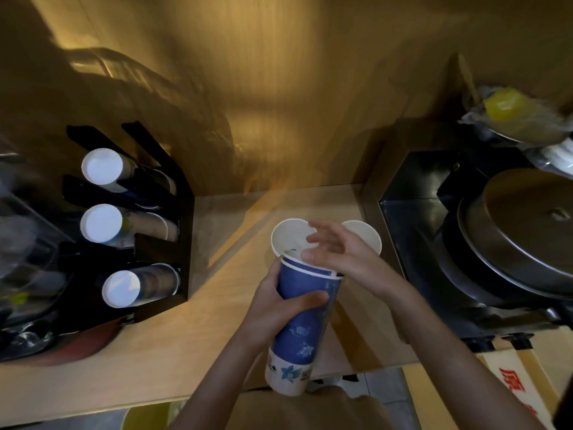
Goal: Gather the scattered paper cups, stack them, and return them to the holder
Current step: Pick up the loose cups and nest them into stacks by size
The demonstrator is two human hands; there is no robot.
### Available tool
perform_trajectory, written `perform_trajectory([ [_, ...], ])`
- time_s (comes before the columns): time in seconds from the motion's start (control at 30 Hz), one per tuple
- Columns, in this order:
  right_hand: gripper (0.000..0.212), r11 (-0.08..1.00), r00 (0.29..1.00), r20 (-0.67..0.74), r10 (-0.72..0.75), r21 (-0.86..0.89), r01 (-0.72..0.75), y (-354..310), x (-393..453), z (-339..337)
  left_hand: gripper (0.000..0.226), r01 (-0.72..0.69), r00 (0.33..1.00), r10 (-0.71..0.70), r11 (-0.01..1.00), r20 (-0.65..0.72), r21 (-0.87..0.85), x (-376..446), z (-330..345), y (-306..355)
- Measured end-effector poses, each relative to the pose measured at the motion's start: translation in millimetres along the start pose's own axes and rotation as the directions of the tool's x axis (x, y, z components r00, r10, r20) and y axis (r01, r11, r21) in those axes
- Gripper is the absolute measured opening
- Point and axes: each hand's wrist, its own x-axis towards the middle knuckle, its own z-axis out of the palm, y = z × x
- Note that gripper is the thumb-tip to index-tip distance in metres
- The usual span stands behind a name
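My left hand (280, 308) grips a stack of blue paper cups (302, 330) around its middle, held above the wooden counter (155, 361). The stack's white mouth (288, 235) faces up and away from me. My right hand (338, 252) rests over the stack's rim with fingers spread, touching the top cup. Behind that hand stands another white-mouthed cup (367, 234) on the counter, partly hidden. A black cup holder (173, 243) sits at the left with three rows of stacked cups lying sideways, white bottoms (102, 223) toward me.
A black machine with a round metal lid (524, 231) fills the right side. Plastic-wrapped items with something yellow (505, 107) lie above it. Clear plastic clutter (21, 243) crowds the far left. A cardboard box with red print (511, 380) sits at lower right.
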Motion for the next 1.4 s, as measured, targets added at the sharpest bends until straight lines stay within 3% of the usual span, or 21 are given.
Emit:
perform_trajectory([
  [0.1,0.083,0.999,0.999,-0.020,0.026,0.035,-0.025,6,-1,10,0.054,-0.023,1.000,0.023,1.000,-0.008,-0.004,0,2,1],
  [0.27,0.068,0.989,0.997,-0.064,-0.039,0.143,0.048,-2,2,11,0.061,-0.030,1.000,0.030,1.000,0.006,-0.002,3,-6,10],
  [0.43,0.059,0.969,0.993,-0.084,-0.087,0.225,0.104,-15,5,1,0.075,0.141,0.976,-0.107,0.974,0.191,-0.175,1,-17,13],
  [0.63,0.040,0.982,0.983,-0.160,-0.093,0.146,0.116,-17,9,-16,0.094,0.217,0.962,-0.175,0.956,0.210,-0.197,-4,-22,-1],
  [0.77,0.050,0.982,0.986,-0.127,-0.107,0.142,0.125,-21,7,-12,0.087,0.168,0.970,-0.127,0.967,0.208,-0.191,-4,-19,7],
  [0.93,0.056,0.981,0.990,-0.090,-0.107,0.149,0.120,-19,6,9,0.068,0.015,0.996,-0.009,0.998,0.090,-0.067,8,-16,21],
  [1.03,0.064,0.996,0.980,-0.186,-0.073,0.046,0.082,-11,7,20,0.086,-0.116,0.991,0.129,0.963,-0.034,0.244,17,-16,26],
  [1.13,0.065,0.994,0.979,-0.181,-0.096,-0.058,0.087,-8,5,22,0.105,-0.190,0.972,0.230,0.869,-0.034,0.456,19,-13,29],
  [1.23,0.050,0.988,0.983,-0.166,-0.081,0.118,0.101,-9,5,16,0.098,-0.241,0.960,0.280,0.821,0.005,0.518,23,-14,36],
  [1.3,0.027,0.898,0.967,-0.253,0.013,0.429,0.100,-11,7,11,0.090,-0.276,0.944,0.329,0.825,-0.022,0.494,25,-17,49],
  [1.37,0.035,0.748,0.954,-0.262,0.148,0.660,0.065,-5,10,7,0.087,-0.334,0.911,0.403,0.847,-0.090,0.414,27,-18,63],
  [1.4,0.042,0.721,0.947,-0.240,0.214,0.692,0.012,-2,11,6,0.086,-0.374,0.883,0.455,0.833,-0.119,0.407,28,-18,71],
])
